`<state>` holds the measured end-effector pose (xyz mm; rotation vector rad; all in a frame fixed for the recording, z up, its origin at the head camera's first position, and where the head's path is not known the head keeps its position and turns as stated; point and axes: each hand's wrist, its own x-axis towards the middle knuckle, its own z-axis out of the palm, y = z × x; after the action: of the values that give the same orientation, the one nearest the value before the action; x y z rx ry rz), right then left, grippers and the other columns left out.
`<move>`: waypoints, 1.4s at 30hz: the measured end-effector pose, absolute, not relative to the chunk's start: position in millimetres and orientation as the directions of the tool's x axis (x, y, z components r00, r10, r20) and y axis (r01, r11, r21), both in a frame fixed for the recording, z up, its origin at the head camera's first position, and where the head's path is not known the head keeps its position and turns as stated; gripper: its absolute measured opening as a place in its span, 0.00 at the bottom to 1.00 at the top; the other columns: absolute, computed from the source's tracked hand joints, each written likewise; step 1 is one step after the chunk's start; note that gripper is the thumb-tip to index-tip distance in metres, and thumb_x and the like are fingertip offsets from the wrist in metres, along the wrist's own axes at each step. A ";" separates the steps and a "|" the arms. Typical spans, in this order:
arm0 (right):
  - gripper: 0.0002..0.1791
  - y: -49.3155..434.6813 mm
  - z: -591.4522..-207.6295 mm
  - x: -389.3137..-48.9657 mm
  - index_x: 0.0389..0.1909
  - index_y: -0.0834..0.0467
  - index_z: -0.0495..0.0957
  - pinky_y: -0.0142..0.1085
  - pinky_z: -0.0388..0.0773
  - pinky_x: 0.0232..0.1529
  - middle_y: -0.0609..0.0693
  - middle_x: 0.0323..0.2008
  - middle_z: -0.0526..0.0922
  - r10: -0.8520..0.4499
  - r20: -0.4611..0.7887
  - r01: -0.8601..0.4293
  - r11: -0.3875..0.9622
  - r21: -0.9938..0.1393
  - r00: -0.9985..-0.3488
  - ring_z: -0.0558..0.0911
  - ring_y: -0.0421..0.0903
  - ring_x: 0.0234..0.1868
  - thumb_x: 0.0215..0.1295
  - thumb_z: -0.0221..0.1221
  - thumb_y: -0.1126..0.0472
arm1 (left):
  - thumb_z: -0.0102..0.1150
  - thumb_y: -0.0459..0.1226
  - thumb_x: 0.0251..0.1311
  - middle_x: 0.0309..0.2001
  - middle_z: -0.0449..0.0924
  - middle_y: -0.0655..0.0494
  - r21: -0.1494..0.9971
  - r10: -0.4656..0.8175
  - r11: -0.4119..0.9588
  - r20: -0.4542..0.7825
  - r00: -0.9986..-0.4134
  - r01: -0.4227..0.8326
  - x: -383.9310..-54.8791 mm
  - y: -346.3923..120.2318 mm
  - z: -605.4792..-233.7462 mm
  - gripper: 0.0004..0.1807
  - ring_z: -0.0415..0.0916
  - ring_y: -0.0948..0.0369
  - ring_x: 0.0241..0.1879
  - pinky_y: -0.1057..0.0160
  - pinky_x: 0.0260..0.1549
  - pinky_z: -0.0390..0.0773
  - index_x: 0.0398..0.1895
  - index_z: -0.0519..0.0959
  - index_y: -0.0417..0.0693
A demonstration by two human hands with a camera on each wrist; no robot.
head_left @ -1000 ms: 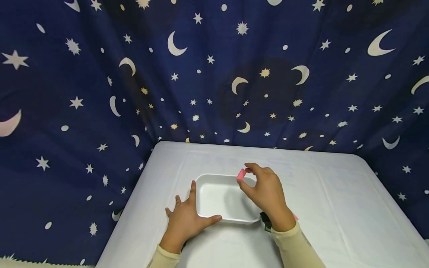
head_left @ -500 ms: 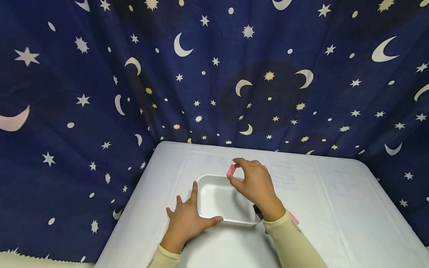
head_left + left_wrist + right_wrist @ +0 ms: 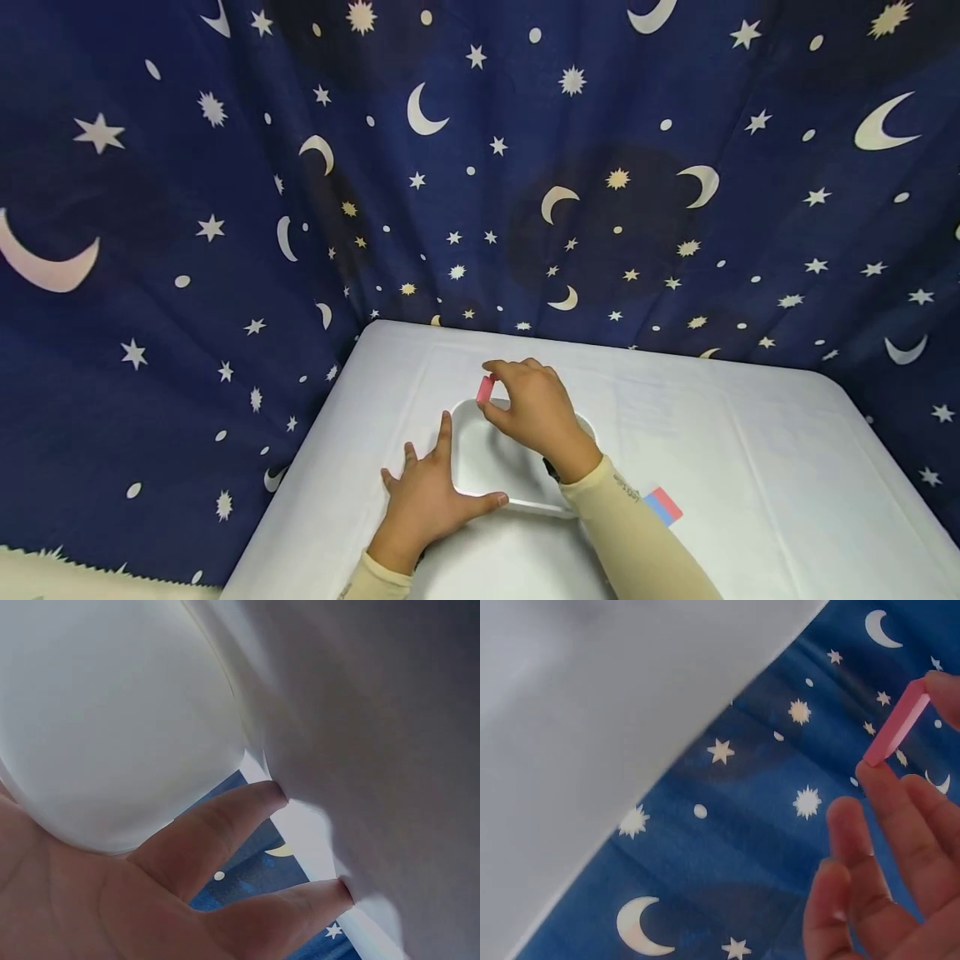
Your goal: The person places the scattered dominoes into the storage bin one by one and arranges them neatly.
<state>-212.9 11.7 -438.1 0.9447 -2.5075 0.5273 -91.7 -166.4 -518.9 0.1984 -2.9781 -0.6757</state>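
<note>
A white rectangular tray [image 3: 476, 462] with rounded corners lies on the white-covered table. My left hand [image 3: 429, 500] rests against its left end, fingers spread and straight, with the thumb along the front rim. In the left wrist view, the tray [image 3: 112, 712] lies beside the palm, and two fingers [image 3: 225, 821] reach past it. Above the tray's back rim, my right hand [image 3: 532, 408] pinches a small pink block [image 3: 486, 389] between thumb and a finger. The right wrist view has this block [image 3: 900, 724] held by its two ends, the other fingers loosely bent.
A flat pink-and-blue piece [image 3: 664, 505] lies on the table [image 3: 750, 467] right of the tray, partly behind the right sleeve [image 3: 630, 525]. A dark blue curtain [image 3: 510, 183] with moons and stars hangs behind and at the sides.
My right hand has moved left across the tray with the pink block. More of the pink-and-blue piece shows beside the sleeve. The left hand keeps its place at the tray.
</note>
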 end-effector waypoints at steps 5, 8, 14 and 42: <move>0.27 3.6 -447.0 -214.4 0.58 0.51 0.84 0.48 0.79 0.44 0.41 0.43 0.90 -0.572 0.495 -0.724 0.664 -0.188 -0.654 0.84 0.48 0.41 0.58 0.74 0.47 | 0.59 0.89 0.28 0.73 0.74 0.55 0.443 -0.137 0.891 0.051 -0.989 -0.100 -91.3 -165.6 -523.0 0.84 0.60 0.26 0.73 0.09 0.55 0.47 0.88 0.42 0.60; 0.25 1.4 -453.1 -215.7 0.55 0.51 0.85 0.48 0.80 0.44 0.40 0.41 0.90 -0.594 0.487 -0.741 0.644 -0.188 -0.640 0.84 0.48 0.40 0.57 0.75 0.48 | 0.59 0.89 0.28 0.73 0.73 0.55 0.447 -0.130 0.890 0.053 -0.990 -0.093 -91.9 -165.0 -524.4 0.84 0.59 0.25 0.72 0.09 0.54 0.47 0.88 0.41 0.60; 0.19 -4.7 -460.8 -216.9 0.44 0.46 0.83 0.41 0.78 0.31 0.36 0.35 0.87 -0.640 0.411 -0.749 0.632 -0.198 -0.649 0.81 0.41 0.33 0.55 0.76 0.46 | 0.58 0.89 0.29 0.74 0.72 0.57 0.452 -0.123 0.888 0.056 -0.991 -0.085 -94.1 -165.3 -523.4 0.83 0.59 0.24 0.72 0.09 0.54 0.47 0.88 0.41 0.60; 0.12 -29.1 -494.9 -230.2 0.30 0.45 0.82 0.39 0.69 0.19 0.32 0.21 0.72 -0.733 0.216 -0.762 0.636 -0.118 -0.645 0.72 0.39 0.20 0.50 0.77 0.49 | 0.58 0.89 0.29 0.76 0.70 0.59 0.456 -0.121 0.886 0.054 -0.991 -0.083 -94.6 -170.8 -518.5 0.84 0.58 0.24 0.72 0.09 0.54 0.48 0.88 0.39 0.62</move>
<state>-230.2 -29.1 -494.9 1.2443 -2.7058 0.2985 -94.6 -170.8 -518.5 0.1606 -2.9722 -0.7131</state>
